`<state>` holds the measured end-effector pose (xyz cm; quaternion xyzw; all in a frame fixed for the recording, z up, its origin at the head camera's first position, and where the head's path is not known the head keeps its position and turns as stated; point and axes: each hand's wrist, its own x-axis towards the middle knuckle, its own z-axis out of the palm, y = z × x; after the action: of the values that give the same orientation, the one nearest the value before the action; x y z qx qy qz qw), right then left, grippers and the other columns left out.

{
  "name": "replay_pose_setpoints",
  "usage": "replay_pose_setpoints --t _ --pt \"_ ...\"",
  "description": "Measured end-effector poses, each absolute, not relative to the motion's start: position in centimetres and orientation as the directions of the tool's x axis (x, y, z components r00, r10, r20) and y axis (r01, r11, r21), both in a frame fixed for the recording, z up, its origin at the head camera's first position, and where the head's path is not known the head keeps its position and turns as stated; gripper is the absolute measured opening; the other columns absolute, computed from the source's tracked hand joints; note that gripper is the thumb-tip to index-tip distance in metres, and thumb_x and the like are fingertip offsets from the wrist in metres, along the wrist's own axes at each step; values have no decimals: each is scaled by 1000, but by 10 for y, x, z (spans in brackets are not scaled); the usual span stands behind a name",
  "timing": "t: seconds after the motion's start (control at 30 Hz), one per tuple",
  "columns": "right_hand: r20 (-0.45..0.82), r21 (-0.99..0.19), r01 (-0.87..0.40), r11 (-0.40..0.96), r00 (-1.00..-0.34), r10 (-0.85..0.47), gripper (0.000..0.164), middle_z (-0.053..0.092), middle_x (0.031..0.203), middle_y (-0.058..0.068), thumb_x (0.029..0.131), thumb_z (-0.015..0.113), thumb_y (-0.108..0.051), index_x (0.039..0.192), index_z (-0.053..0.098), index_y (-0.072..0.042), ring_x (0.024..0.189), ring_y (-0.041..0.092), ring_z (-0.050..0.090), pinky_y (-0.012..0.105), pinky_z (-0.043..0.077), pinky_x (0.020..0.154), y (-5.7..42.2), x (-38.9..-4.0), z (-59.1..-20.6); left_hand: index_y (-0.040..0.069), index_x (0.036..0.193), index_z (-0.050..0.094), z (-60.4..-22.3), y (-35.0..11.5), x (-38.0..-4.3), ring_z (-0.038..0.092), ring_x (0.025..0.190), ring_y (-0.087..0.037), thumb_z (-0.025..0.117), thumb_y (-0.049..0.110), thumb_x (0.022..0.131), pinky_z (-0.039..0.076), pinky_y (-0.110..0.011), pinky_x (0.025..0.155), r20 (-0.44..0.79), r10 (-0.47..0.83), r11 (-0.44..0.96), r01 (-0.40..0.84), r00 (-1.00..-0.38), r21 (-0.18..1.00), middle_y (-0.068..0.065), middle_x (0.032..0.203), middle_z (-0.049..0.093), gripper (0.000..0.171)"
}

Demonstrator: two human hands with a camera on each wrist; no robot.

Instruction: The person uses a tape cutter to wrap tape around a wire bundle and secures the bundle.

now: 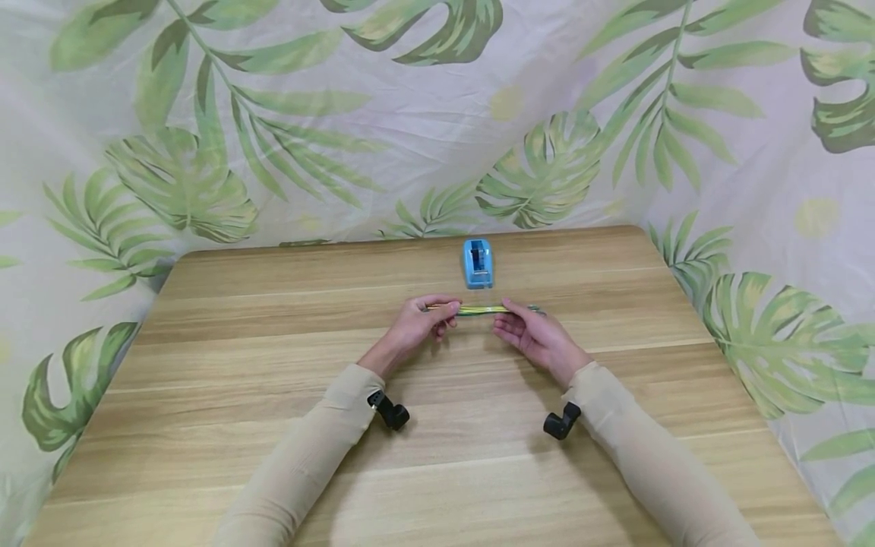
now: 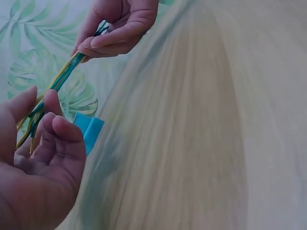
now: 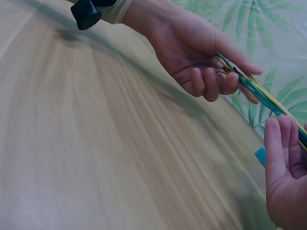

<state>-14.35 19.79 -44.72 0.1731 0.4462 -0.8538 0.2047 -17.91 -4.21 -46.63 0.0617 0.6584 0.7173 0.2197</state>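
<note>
Slim bundle (image 1: 477, 311) of green and yellow strands held from both sides

A person in long beige sleeves (image 1: 301, 448) holds the strands crosswise over a wood-grain desk (image 1: 437, 479). The left hand (image 1: 418, 323) pinches one side between thumb and forefinger, its other fingers bent inward, while loose strand ends fan out past the grip in the left wrist view. The right hand (image 1: 540, 336) pinches the opposite side, with dark tips jutting beyond it. Between the two grips, a stretch of strands runs bare, with a pale glint on it.

Just beyond the bundle, near the far edge of the desk, stands a blue tape dispenser (image 1: 478, 264). Black wrist cameras (image 1: 393, 414) sit at both cuffs. Behind the desk hangs pale fabric (image 1: 424, 137) printed with green leaves.
</note>
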Motion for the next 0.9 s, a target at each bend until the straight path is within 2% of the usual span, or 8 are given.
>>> replay_pose_setpoints --t 0.2,0.33,0.43,0.53,0.63,0.77,0.9 --pt "-427 -717 470 -515 -880 -210 20 71 93 11 102 60 -16 116 61 -2 91 21 69 36 53 96 203 -146 -446 2 147 44 -460 -40 -177 44 57 -10 59 49 99 38 -22 53 -388 436 -236 -519 -812 821 1 77 60 69" --pt "-402 -717 449 -533 -891 -209 20 71 94 11 103 59 -16 116 60 -2 89 20 69 35 53 95 204 -147 -447 3 146 36 -457 -34 -174 40 58 -11 58 64 94 35 -23 54 -443 434 -335 -597 -784 729 2 81 60 83" --pt "-378 -732 427 -532 -903 -205 16 71 95 12 103 59 -17 111 61 -3 90 21 69 35 54 95 205 -148 -449 10 135 37 -456 -28 -171 39 58 -11 59 63 94 36 -24 54 -456 429 -382 -613 -780 691 2 84 59 71" --pt "-347 -757 401 -515 -916 -203 13 70 95 12 102 60 -17 106 60 -4 91 22 68 36 54 95 205 -149 -452 16 116 44 -456 -22 -170 38 57 -11 60 57 96 37 -23 52 -445 424 -405 -604 -789 686 2 81 59 49" --pt "-323 -775 389 -498 -921 -217 11 70 94 11 103 59 -17 102 60 -6 91 22 68 37 54 94 207 -151 -455 16 109 56 -457 -18 -171 37 56 -10 62 53 96 35 -22 51 -435 419 -409 -593 -797 694 3 75 58 39" --pt "-304 -787 386 -482 -922 -241 10 71 93 11 103 58 -16 103 61 -6 88 21 69 37 55 92 210 -152 -460 9 126 63 -458 -15 -174 34 55 -8 58 45 101 33 -20 50 -435 417 -388 -589 -798 709 5 70 55 44" --pt "-289 -806 381 -454 -922 -259 11 71 95 11 103 58 -16 106 61 -6 88 20 69 36 56 91 213 -152 -461 4 141 52 -459 -13 -175 34 55 -7 53 36 105 32 -19 50 -437 419 -364 -588 -796 723 6 69 52 48"
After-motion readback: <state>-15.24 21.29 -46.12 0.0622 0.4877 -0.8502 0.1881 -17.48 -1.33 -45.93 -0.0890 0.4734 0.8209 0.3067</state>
